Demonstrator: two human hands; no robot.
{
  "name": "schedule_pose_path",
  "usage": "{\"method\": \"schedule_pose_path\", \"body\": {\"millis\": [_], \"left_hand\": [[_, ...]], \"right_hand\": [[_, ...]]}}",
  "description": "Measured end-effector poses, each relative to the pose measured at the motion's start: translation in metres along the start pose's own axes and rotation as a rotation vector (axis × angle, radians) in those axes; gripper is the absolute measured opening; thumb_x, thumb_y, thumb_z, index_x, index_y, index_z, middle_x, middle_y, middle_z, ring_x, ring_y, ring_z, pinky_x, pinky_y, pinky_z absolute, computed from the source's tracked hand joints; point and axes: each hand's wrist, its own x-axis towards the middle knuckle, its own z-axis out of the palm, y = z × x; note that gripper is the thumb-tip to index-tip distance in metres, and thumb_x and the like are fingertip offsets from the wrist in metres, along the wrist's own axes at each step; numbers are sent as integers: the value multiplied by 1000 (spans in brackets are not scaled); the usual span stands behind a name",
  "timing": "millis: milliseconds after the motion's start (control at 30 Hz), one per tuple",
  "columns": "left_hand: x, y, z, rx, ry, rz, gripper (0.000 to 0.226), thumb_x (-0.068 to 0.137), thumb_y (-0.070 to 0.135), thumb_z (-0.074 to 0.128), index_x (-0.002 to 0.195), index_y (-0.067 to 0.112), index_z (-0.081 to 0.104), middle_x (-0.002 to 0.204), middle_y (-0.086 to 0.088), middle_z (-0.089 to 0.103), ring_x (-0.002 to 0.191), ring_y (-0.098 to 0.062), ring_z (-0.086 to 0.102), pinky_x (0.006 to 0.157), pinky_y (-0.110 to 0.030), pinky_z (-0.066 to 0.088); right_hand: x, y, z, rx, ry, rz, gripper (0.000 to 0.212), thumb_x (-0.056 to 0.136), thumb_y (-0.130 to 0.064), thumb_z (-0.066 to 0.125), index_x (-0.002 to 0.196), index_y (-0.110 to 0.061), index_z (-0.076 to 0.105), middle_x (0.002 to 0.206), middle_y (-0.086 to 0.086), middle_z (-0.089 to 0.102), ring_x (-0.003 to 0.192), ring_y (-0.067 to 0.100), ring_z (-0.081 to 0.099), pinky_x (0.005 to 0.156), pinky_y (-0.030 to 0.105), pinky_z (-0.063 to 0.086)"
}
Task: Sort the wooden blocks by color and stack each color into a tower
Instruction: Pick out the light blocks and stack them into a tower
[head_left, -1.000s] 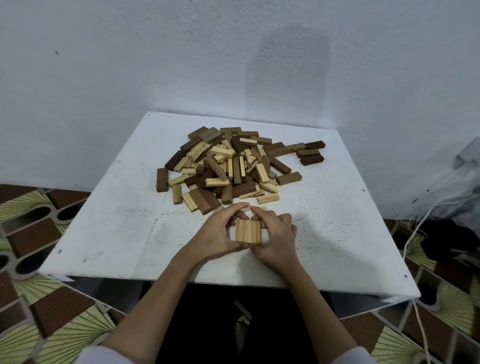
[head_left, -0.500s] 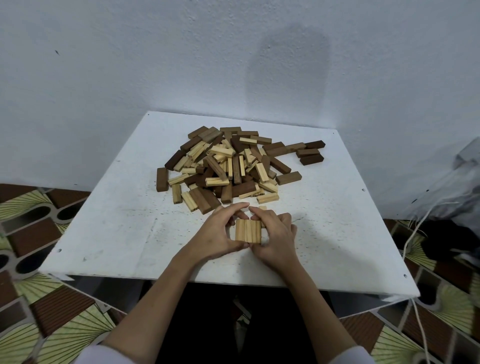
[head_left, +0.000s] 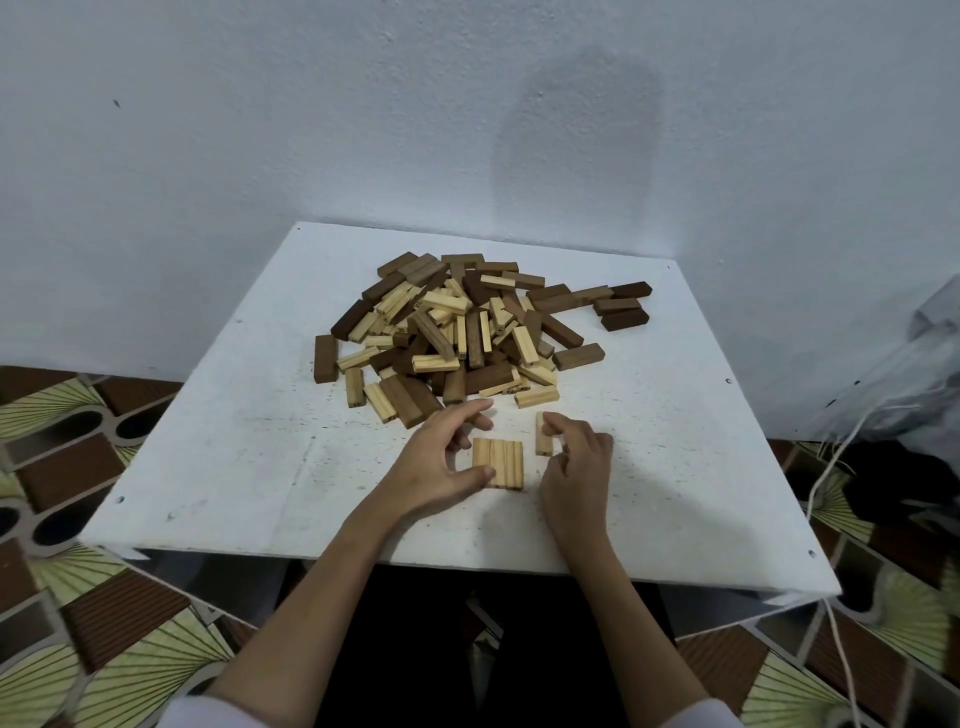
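A heap of mixed light and dark wooden blocks (head_left: 457, 332) lies in the middle of the white table (head_left: 234, 447). Nearer to me, three light blocks (head_left: 500, 462) lie side by side as a flat row. My left hand (head_left: 436, 462) curls round the left side of that row, thumb at its near corner. My right hand (head_left: 576, 457) has come off the row and pinches a single light block (head_left: 543, 434) just to its right.
Three dark blocks (head_left: 623, 306) lie apart at the heap's far right. One dark block (head_left: 325, 358) lies at its left. A white wall stands behind the table. A white cord (head_left: 831, 467) and dark clutter sit beside the table's right edge.
My right hand let go of the row's right side, moved a little right and took hold of a single light block. The left hand stays at the row.
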Motion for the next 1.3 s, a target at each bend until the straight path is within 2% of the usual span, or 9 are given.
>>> {"method": "schedule_pose_path", "body": {"millis": [200,367,500,733,833,933,1067,1200,1300], "left_hand": [[-1,3,0,-94,7,-32,71,62,5,62,121,41,49,112,2,58,85,-6,47,78,-15,42],[0,2,0,-113,8,-77,77,60,-4,61,125,34,51,109,5,59,85,-7,48,75,-18,43],[-1,6,-1,-123,30,-108,78,55,1,56,130,23,53,108,5,60,86,-9,49,75,-17,43],[-8,7,-3,-180,167,-40,60,62,-4,52,116,20,62,97,-1,63,83,-17,50,69,-28,41],[-12,10,-15,-222,301,-38,35,80,-12,52,98,15,66,87,-4,65,84,-17,60,72,-24,47],[-15,4,-39,-36,529,-26,28,84,-11,56,80,16,64,83,4,64,77,5,55,70,-6,41],[-8,-26,-70,436,619,44,18,80,-3,58,87,11,66,99,2,58,97,-10,46,82,-4,29],[-4,-42,-76,565,521,7,33,82,-2,52,111,8,65,121,-4,58,115,-16,45,97,-23,36],[-6,-43,-76,540,498,5,37,85,-3,50,117,9,63,125,-5,57,119,-14,42,99,-20,32]], "right_hand": [[3,1,0,-122,-3,6,43,89,2,46,128,-14,53,133,2,52,114,16,33,83,23,28],[2,1,1,-133,-12,5,37,83,-1,53,118,-10,57,125,7,51,109,17,34,81,27,30],[4,-1,0,-160,-31,55,49,80,-2,57,127,-11,51,132,6,43,119,19,30,93,30,33],[4,3,2,-154,5,49,50,78,-2,60,126,-10,50,132,9,44,117,22,33,88,26,30],[4,3,2,-18,89,99,51,76,-4,68,123,-9,49,127,11,44,114,23,35,93,38,41],[1,-9,8,33,92,-80,46,73,-2,68,116,-8,52,116,8,50,106,17,39,85,43,46],[-16,-43,37,-25,-140,-527,30,76,-8,61,106,-6,58,105,5,60,94,19,52,75,39,49],[-27,-70,62,-152,-394,-536,45,78,-9,54,123,-13,53,134,1,49,112,23,40,91,44,39],[-32,-73,74,-162,-339,-433,53,74,2,52,126,-10,50,138,6,43,114,27,39,96,45,38]]}}
